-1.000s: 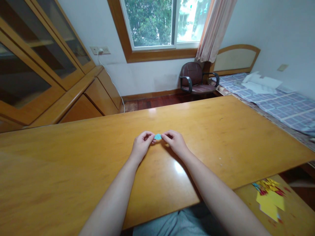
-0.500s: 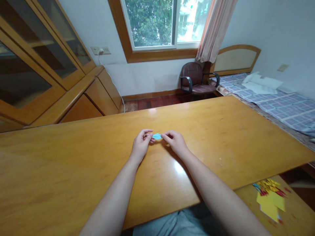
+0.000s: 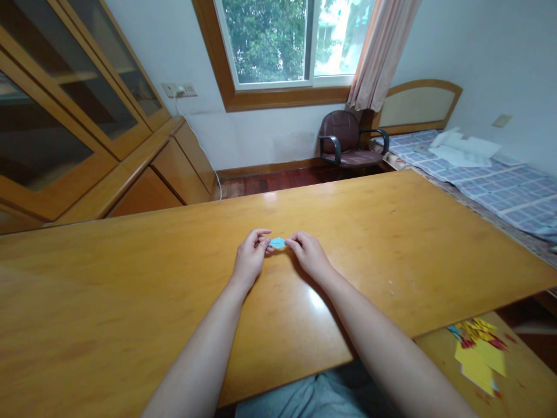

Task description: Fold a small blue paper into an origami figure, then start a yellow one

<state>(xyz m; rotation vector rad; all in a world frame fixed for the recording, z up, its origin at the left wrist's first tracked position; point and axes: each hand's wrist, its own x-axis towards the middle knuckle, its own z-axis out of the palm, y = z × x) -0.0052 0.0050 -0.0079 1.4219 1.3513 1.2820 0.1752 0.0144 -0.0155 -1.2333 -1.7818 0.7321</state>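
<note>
Between my two hands is a small piece of folded light-blue paper (image 3: pixel 277 242), pointed at both ends and wider in the middle. My left hand (image 3: pixel 251 251) pinches its left end between thumb and fingers. Its right end is in the closed fingertips of my right hand (image 3: pixel 308 251). Both hands are just over the middle of the wooden table (image 3: pixel 130 290). The tips of the paper are hidden by my fingers.
At the lower right, a lower wooden surface (image 3: pixel 526 371) carries yellow paper sheets (image 3: pixel 481 366) and a pile of small folded yellow, red and blue pieces (image 3: pixel 474 331). Beyond the table stand a maroon armchair (image 3: pixel 342 136), a bed (image 3: pixel 491 180) and a glass-door cabinet (image 3: pixel 143 165).
Both hands keep their pinch on the blue paper, which looks turned very slightly. The whole view has shifted a touch; nothing else differs.
</note>
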